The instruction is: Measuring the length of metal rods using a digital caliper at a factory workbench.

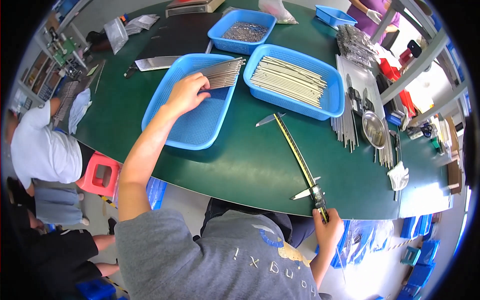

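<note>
My left hand (186, 96) reaches over the left blue basket (195, 142). Its fingers are bent at the left ends of a bundle of thin metal rods (222, 73), and the thumb stands apart from them. The rods lie slanted, with their right ends over the basket's rim. At the table's front edge my right hand (328, 229) is closed on the near end of a digital caliper (302, 167). The caliper lies slanting on the table, its beam pointing away from me and its jaws near my hand.
A second blue basket (295, 109) holds many pale rods, and a third (241, 46) holds small metal parts. Loose rods (344, 127) and a metal bowl (373, 130) lie at the right. A black board (172, 37) lies behind the left basket. Other people sit or stand around.
</note>
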Demonstrator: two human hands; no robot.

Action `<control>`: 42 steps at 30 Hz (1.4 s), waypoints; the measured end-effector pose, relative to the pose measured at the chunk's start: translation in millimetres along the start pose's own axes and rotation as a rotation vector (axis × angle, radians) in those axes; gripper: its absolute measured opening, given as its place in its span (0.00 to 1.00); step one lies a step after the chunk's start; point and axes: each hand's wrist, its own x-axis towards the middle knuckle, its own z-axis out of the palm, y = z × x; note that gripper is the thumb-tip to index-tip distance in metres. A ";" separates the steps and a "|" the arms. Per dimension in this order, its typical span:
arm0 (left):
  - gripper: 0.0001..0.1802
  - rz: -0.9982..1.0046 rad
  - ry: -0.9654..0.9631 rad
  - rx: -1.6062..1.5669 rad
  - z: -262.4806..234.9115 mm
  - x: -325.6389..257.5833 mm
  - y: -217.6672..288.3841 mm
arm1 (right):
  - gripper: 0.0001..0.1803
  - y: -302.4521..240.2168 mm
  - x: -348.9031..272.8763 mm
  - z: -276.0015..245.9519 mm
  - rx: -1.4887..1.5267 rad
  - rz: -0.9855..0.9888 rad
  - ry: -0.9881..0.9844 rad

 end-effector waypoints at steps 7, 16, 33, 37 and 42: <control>0.10 0.142 0.077 0.238 16.5 10.9 -9.1 | 0.19 -12.7 -6.6 -9.0 -0.094 0.019 -0.017; 0.11 0.106 0.214 -0.001 -1.4 10.2 31.4 | 0.18 -13.1 -17.6 -9.0 -0.015 0.001 -0.018; 0.08 0.986 0.178 -0.282 101.5 -45.1 167.4 | 0.21 -10.2 -34.7 -6.7 0.080 -0.019 0.083; 0.08 0.956 0.166 -0.273 102.4 -45.2 164.6 | 0.22 -10.2 -35.3 -6.3 0.094 -0.020 0.086; 0.11 0.921 0.113 -0.279 100.0 -42.1 162.9 | 0.22 -8.0 -35.7 -4.9 0.086 -0.022 0.082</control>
